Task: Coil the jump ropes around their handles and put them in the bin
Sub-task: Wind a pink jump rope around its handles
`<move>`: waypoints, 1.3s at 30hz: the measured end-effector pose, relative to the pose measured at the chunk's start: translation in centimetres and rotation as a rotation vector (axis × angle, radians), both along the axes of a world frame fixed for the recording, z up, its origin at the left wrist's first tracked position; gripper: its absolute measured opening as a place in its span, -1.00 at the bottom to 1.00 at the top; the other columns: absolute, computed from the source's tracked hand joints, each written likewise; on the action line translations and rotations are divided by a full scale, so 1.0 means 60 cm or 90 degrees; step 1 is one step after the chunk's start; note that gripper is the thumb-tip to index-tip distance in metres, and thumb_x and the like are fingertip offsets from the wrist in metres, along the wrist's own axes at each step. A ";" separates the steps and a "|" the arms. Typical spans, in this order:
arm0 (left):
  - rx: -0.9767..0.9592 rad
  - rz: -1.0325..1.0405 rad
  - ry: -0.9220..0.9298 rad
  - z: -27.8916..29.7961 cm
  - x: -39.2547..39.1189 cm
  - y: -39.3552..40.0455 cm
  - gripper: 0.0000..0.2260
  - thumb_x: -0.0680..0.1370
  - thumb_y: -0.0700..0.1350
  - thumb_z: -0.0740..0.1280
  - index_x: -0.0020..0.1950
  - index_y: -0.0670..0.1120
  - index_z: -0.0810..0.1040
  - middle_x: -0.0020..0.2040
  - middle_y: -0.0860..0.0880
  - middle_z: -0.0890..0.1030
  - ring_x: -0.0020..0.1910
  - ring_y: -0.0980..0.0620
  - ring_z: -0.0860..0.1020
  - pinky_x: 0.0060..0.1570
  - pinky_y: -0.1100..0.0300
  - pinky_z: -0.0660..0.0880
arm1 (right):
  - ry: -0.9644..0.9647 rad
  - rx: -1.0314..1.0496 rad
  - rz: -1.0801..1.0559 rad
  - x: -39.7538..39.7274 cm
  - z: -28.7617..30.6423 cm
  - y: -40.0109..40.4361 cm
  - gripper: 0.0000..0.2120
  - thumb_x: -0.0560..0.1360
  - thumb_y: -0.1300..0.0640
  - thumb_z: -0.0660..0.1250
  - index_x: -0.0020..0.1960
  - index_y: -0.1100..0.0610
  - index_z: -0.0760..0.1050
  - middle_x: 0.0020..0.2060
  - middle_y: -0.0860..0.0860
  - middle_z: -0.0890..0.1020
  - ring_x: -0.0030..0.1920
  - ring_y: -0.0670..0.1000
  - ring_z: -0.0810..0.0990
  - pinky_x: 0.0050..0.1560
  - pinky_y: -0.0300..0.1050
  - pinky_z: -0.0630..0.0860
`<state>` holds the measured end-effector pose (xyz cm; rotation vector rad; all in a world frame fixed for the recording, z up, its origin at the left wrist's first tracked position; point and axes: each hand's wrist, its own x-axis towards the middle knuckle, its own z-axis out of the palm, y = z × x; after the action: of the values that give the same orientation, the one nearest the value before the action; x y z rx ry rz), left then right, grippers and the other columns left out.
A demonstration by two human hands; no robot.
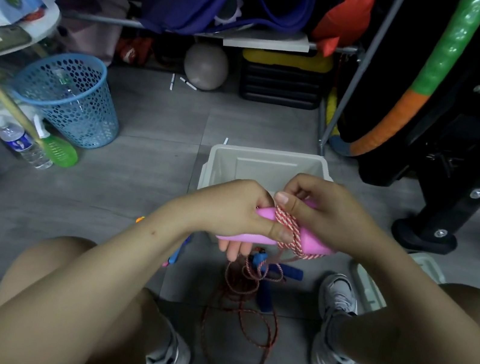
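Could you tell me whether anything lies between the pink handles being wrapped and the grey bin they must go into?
Nothing visible does. The pink plastic handles, gripped by the left hand and right hand, sit right over the near edge of the open grey plastic bin, which shows nothing inside.

Pink handles (pixel 257 239): smooth plastic, soft sheen. Red-and-white rope (pixel 289 231) wound on them: braided cord, matt, speckled weave. Bin (pixel 266 167) beyond: pale plastic, smooth, dull finish. Floor (pixel 159 124): grey tiles, matt, thin grout lines. Basket (pixel 70 96) far left: blue plastic, perforated all over, slight gloss. Bottle (pixel 25 144) near it: clear plastic, paper label. Blue handles (pixel 291 273) on floor: look like ribbed foam or rubber, matt. Rack pole (pixel 363 62) far right: bare metal, brushed grey. Hoop (pixel 435 71): glossy green and orange wrap. Shoes (pixel 334 331): white mesh cloth.
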<state>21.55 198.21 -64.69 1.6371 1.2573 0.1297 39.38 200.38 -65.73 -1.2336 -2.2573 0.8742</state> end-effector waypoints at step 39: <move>-0.005 -0.149 0.070 0.007 -0.003 -0.015 -0.76 0.37 0.13 0.49 -0.27 0.01 0.55 -0.38 -0.06 0.63 -0.50 0.04 0.48 -0.38 0.24 0.43 | 0.338 -0.422 0.024 -0.004 -0.004 0.027 -0.92 0.34 0.18 0.46 -0.27 0.13 0.57 -0.52 0.04 0.29 -0.51 -0.06 0.17 -0.51 -0.24 0.10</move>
<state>21.40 197.32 -64.24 1.7911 1.1359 -0.1104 39.17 202.00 -65.98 -1.0240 -1.6112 1.8108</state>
